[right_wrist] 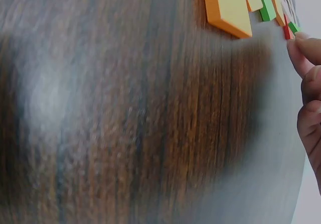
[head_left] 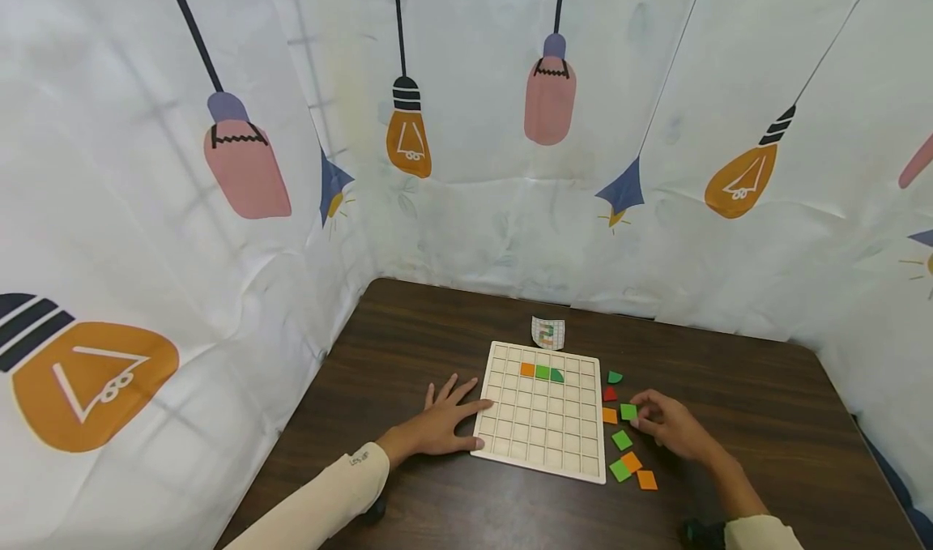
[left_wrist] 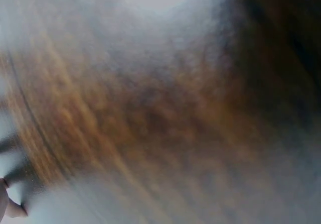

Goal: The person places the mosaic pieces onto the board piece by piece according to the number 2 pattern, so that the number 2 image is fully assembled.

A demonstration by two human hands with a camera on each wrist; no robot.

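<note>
A cream gridded board (head_left: pixel 539 454) lies on the dark wooden table. In its upper rows sit an orange square tile (head_left: pixel 527 369), a light green square tile (head_left: pixel 543 372) and a dark green curved piece (head_left: pixel 557 376), side by side. My left hand (head_left: pixel 440 426), fingers spread, rests at the board's left edge, with the thumb on its lower corner. To the right of the board, my right hand (head_left: pixel 669 427) pinches a light green square tile (head_left: pixel 628 411) between thumb and fingertips. The right wrist view shows the curled fingers (right_wrist: pixel 312 78) at its right edge.
Loose pieces lie right of the board: a dark green curved piece (head_left: pixel 615 377), a red piece (head_left: pixel 610 394), and several orange and green squares, one orange tile (head_left: pixel 647 480) nearest me. A small patterned card (head_left: pixel 548 333) lies behind the board. A printed curtain (head_left: pixel 466 226) hangs around the table.
</note>
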